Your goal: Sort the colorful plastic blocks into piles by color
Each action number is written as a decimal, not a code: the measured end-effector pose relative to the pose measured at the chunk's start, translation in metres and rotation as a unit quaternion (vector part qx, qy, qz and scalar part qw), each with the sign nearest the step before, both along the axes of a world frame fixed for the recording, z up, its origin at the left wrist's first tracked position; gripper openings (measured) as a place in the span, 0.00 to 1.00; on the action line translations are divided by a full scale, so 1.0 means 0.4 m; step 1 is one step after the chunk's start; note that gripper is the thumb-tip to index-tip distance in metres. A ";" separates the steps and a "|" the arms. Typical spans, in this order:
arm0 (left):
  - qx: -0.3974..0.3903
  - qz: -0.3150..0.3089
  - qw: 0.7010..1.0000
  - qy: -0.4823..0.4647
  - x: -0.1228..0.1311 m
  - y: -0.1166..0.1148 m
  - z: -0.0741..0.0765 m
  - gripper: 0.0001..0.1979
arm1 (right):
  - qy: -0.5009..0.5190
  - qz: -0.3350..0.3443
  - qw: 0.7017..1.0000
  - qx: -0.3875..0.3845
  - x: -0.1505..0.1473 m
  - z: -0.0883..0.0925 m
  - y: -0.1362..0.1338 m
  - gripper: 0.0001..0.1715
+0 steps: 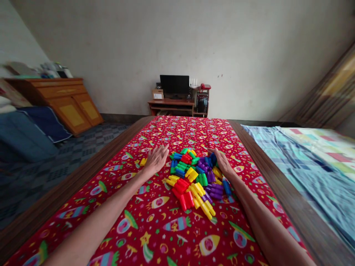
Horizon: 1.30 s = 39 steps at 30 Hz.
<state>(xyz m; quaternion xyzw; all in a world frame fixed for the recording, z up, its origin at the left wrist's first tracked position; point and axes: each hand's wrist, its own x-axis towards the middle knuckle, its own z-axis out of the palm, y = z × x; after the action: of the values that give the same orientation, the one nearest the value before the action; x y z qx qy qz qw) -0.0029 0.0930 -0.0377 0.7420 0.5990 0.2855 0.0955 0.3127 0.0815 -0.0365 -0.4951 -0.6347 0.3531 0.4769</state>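
Note:
A heap of plastic building blocks (194, 181) in red, yellow, green, blue and purple lies on a red patterned cloth (166, 229) in front of me. My left hand (156, 158) rests flat on the cloth at the heap's left edge, fingers stretched forward. On the heap's right edge, my right hand (222, 162) lies with fingers extended, touching the outer blocks. A single yellow block (142, 162) sits just left of my left hand. Neither hand holds anything.
The cloth covers a wooden-edged surface (291, 199). A checked bedsheet (310, 162) lies to the right. At the far wall stands a desk with a monitor (174, 85); a wooden cabinet (69, 103) and blue bedding (30, 133) are at the left.

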 end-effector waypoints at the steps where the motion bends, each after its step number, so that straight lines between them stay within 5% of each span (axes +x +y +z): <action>1: -0.013 0.000 1.000 -0.005 0.015 0.009 -0.007 0.32 | -0.012 0.017 1.000 -0.001 -0.007 0.005 -0.004 0.47; 8: -0.033 -0.109 0.993 -0.040 0.141 0.004 0.007 0.34 | 0.067 0.117 0.991 -0.008 -0.042 0.063 -0.039 0.44; 11: 0.028 -0.114 0.993 -0.029 0.075 -0.009 0.037 0.33 | 0.121 0.083 0.989 -0.014 -0.023 0.064 -0.028 0.44; 14: 0.092 -0.004 0.995 0.026 -0.054 -0.014 0.042 0.30 | 0.080 0.032 0.996 -0.024 0.001 0.034 -0.006 0.49; 16: 0.050 0.076 0.996 0.021 -0.130 -0.017 0.024 0.31 | 0.031 0.015 0.999 -0.029 0.005 0.009 0.005 0.53; 19: -0.015 0.096 0.995 -0.001 -0.169 -0.028 -0.016 0.33 | -0.008 0.037 0.999 -0.029 -0.009 -0.010 0.004 0.51; 24: -0.061 -0.047 0.987 -0.140 -0.024 -0.032 -0.049 0.38 | 0.031 0.092 0.994 -0.040 -0.023 0.020 -0.018 0.46; 26: -0.084 -0.133 0.971 -0.179 0.058 -0.011 -0.038 0.38 | 0.060 0.085 0.993 -0.052 -0.019 0.029 -0.021 0.47; 30: -0.050 -0.176 0.971 -0.157 0.177 0.065 0.014 0.35 | 0.025 0.049 0.998 -0.033 -0.016 0.018 -0.013 0.47; 34: -0.084 -0.239 0.962 -0.104 0.230 0.111 0.057 0.32 | -0.120 0.060 0.991 0.013 -0.015 0.010 -0.008 0.35; 39: -0.105 -0.321 0.938 -0.077 0.211 0.047 0.073 0.26 | -0.134 0.141 0.981 0.001 0.010 0.034 -0.013 0.23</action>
<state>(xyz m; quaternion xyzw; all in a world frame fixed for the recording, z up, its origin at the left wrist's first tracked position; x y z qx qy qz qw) 0.0813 0.1117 -0.0086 0.8562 0.3469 0.2311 0.3052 0.3166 0.0763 -0.0229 -0.4433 -0.7565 0.3465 0.3332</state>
